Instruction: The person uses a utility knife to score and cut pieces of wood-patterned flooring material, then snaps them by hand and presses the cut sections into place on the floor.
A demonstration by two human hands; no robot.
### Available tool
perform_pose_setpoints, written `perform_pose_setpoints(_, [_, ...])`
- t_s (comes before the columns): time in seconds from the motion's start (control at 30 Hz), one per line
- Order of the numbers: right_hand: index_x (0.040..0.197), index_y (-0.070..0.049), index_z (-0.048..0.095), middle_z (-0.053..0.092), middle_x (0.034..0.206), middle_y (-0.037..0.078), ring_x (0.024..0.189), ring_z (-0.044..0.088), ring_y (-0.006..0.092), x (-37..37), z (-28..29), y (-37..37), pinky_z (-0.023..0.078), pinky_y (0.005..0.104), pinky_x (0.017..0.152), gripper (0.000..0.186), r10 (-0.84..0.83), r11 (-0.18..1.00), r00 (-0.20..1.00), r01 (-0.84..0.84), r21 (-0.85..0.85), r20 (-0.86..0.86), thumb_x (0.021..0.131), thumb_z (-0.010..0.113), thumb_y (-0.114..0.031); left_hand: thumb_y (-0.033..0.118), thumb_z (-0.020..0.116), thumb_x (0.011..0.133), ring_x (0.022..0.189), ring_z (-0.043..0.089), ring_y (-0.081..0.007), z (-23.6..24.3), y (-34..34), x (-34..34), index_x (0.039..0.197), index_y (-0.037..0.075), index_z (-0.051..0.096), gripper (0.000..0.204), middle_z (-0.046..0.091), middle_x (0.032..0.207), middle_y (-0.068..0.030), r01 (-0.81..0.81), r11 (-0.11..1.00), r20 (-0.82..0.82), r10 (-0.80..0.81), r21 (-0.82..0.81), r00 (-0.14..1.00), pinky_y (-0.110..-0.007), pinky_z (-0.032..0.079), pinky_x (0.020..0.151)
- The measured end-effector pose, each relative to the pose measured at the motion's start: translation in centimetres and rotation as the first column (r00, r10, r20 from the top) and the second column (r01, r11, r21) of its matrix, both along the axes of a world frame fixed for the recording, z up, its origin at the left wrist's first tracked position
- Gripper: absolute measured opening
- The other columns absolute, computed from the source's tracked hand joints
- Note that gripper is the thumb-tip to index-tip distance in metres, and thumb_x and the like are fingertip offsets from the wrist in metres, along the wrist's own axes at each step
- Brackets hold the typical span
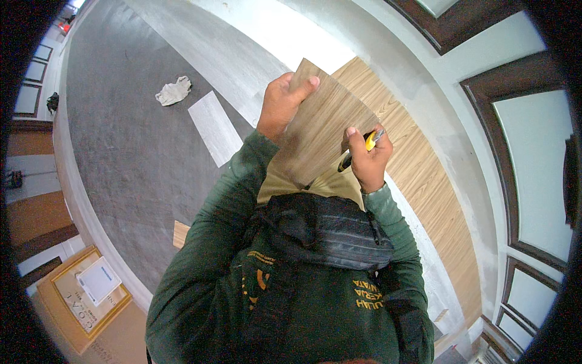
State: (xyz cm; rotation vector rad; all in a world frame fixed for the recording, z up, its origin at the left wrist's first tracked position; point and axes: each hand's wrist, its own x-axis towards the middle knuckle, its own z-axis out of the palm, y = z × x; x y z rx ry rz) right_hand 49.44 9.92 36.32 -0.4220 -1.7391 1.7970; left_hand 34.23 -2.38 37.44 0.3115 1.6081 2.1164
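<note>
1 straight-edged, wood-grained plank [327,121] is held up — left hand [280,107] clamping it, thumb on top, right hand [370,162] curled round a yellow-and-black cutter [370,142].

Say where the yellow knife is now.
In the head view, the knife is right of centre, gripped in the right hand, beside the wood-patterned board.

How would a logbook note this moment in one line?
left hand: gripping brown wood-grain plank | right hand: holding yellow-and-black handheld tool beside plank | nearby: pale grey rectangular piece on dark grey floor
</note>
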Motion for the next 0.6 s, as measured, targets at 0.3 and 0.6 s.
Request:
perform_pose_setpoints(0.3, [0.079,-0.009,0.048,0.052,0.067,-0.004,0.058,0.047,0.0051,-3.6,-3.5,1.9,0.037,0.0229,0.050,0.024,0.012,0.975,0.989,0.021,-0.221,0.149,0.088,0.070,-0.006,0.042,0.068,0.090,0.075,0.062,-0.0171,-6.1,0.0,-4.0,0.099,-0.006,0.066,0.049,0.067,0.081,-0.0135,-0.065,0.909,-0.226,-0.032,-0.411,0.974,-0.033,0.050,0.069])
perform_pose_setpoints(0.6, [0.082,-0.008,0.055,0.056,0.070,-0.002,0.060,0.052,0.0075,-9.1,-12.7,7.6,0.041,0.0245,0.054,0.018,-0.073,0.839,0.946,0.230,-0.492,0.317,0.088,0.071,-0.011,0.051,0.061,0.092,0.080,0.063,-0.0259,-18.3,-2.7,-6.6,0.098,-0.008,0.066,0.060,0.066,0.084,-0.0206,0.193,0.809,0.142,-0.136,-0.556,0.980,-0.039,0.049,0.076])
